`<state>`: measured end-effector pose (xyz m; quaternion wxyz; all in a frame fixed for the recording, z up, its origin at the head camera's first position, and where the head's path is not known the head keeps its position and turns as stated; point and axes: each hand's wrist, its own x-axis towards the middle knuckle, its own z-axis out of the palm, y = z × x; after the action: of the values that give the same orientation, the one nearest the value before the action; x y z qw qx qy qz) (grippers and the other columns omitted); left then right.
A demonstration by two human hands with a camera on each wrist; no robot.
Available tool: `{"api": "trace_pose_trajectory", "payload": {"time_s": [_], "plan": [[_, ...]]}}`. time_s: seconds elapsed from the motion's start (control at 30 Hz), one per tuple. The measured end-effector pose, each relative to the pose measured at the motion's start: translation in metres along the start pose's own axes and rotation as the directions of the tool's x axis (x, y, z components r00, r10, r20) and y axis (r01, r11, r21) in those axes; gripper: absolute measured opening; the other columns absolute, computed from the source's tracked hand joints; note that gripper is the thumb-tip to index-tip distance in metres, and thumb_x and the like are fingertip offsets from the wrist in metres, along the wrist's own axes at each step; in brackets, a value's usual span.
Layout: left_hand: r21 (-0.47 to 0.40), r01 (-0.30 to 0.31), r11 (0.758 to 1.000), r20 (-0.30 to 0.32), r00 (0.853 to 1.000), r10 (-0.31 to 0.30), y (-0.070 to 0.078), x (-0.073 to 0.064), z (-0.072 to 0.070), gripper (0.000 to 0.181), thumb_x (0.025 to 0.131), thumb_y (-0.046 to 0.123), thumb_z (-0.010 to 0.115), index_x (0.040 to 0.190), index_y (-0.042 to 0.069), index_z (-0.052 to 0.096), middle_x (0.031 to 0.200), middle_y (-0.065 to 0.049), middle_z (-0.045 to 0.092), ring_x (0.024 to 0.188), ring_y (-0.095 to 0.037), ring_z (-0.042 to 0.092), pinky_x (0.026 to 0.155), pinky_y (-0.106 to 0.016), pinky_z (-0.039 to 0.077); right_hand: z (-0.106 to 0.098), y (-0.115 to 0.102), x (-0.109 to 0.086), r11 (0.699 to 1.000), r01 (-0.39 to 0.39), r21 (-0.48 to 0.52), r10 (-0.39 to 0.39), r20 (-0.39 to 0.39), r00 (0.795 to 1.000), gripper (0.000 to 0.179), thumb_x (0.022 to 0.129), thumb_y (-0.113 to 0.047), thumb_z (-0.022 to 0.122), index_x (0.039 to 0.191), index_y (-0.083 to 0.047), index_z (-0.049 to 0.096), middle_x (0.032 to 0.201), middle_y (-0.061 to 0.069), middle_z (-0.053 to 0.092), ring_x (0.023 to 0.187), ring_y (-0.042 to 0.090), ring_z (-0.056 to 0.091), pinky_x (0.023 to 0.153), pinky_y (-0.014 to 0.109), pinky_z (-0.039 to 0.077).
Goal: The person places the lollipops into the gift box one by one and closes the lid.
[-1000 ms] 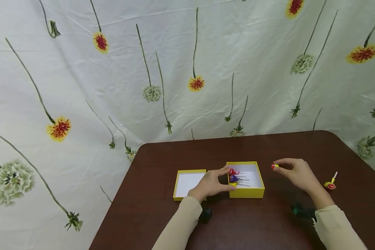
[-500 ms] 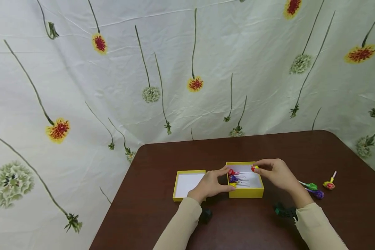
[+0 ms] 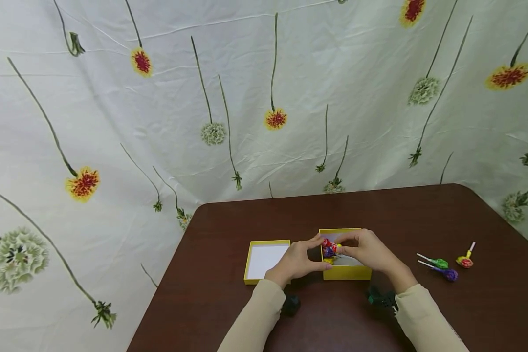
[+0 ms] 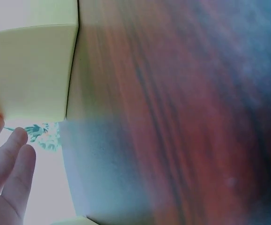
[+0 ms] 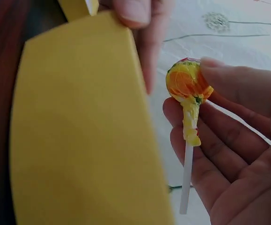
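A yellow box (image 3: 346, 273) with a white inside stands on the table, several wrapped lollipops (image 3: 327, 252) lying at its left end. My left hand (image 3: 296, 260) grips that end, thumb at the front corner and fingers toward the back; its fingers (image 4: 20, 168) show beside the box wall in the left wrist view. Over the box opening, my right hand (image 3: 371, 250) pinches a lollipop by its wrapped head. This lollipop (image 5: 184, 84) has a yellow-orange wrapper and a white stick pointing down in the right wrist view. The right hand partly covers the box's inside.
A yellow-edged lid (image 3: 267, 261), white inside, lies left of the box, partly behind the left hand. To the right lie a green lollipop (image 3: 440, 263), a purple one (image 3: 451, 275) and a yellow-red one (image 3: 464, 262). A flowered cloth (image 3: 237, 98) hangs behind the table.
My right hand has carried the lollipop leftward from beside the box to over its left end. The green and purple lollipops have come into view from behind the right arm. The left hand stays put.
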<state>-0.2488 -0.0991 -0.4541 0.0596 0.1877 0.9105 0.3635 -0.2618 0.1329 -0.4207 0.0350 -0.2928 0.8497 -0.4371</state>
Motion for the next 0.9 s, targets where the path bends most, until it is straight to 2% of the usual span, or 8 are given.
{"api": "trace_pose_trajectory", "payload": {"time_s": [0.17, 0.43, 0.67, 0.9], "plan": [[0.013, -0.019, 1.000, -0.007, 1.000, 0.019, 0.000, -0.001, -0.001, 0.076, 0.085, 0.049, 0.077, 0.150, 0.021, 0.048, 0.160, 0.002, 0.036, 0.145, -0.025, 0.041, 0.116, -0.045, 0.040, 0.010, 0.002, 0.003, 1.000, 0.019, 0.014, -0.020, 0.036, 0.999, 0.015, 0.089, -0.011, 0.075, 0.102, -0.005, 0.077, 0.102, 0.008, 0.075, 0.090, 0.017, 0.067, 0.073, 0.023, 0.058], [0.027, -0.028, 0.999, -0.014, 0.999, 0.028, -0.002, 0.000, 0.000, 0.077, 0.084, 0.048, 0.078, 0.150, 0.021, 0.048, 0.160, 0.004, 0.036, 0.145, -0.024, 0.042, 0.115, -0.044, 0.041, 0.020, 0.003, 0.007, 1.000, 0.005, 0.025, -0.006, 0.015, 1.000, 0.006, 0.085, -0.005, 0.078, 0.091, -0.004, 0.077, 0.092, 0.006, 0.075, 0.083, 0.017, 0.065, 0.069, 0.022, 0.058], [0.039, -0.043, 0.998, -0.027, 0.999, 0.044, -0.003, 0.001, 0.002, 0.075, 0.085, 0.048, 0.078, 0.149, 0.021, 0.049, 0.159, 0.003, 0.038, 0.144, -0.025, 0.043, 0.114, -0.043, 0.043, 0.029, 0.007, 0.010, 0.998, 0.010, 0.060, -0.013, 0.047, 0.999, 0.003, 0.085, -0.001, 0.076, 0.088, -0.002, 0.077, 0.087, 0.006, 0.075, 0.078, 0.012, 0.066, 0.068, 0.022, 0.058], [0.032, -0.046, 0.998, -0.034, 0.998, 0.047, -0.002, 0.001, 0.001, 0.075, 0.084, 0.046, 0.078, 0.148, 0.020, 0.049, 0.159, 0.002, 0.038, 0.143, -0.025, 0.044, 0.114, -0.043, 0.042, 0.034, 0.007, 0.012, 0.999, -0.022, 0.040, 0.020, 0.029, 0.999, 0.003, 0.084, -0.002, 0.076, 0.085, 0.001, 0.076, 0.083, 0.005, 0.074, 0.074, 0.011, 0.064, 0.063, 0.021, 0.055]]}}
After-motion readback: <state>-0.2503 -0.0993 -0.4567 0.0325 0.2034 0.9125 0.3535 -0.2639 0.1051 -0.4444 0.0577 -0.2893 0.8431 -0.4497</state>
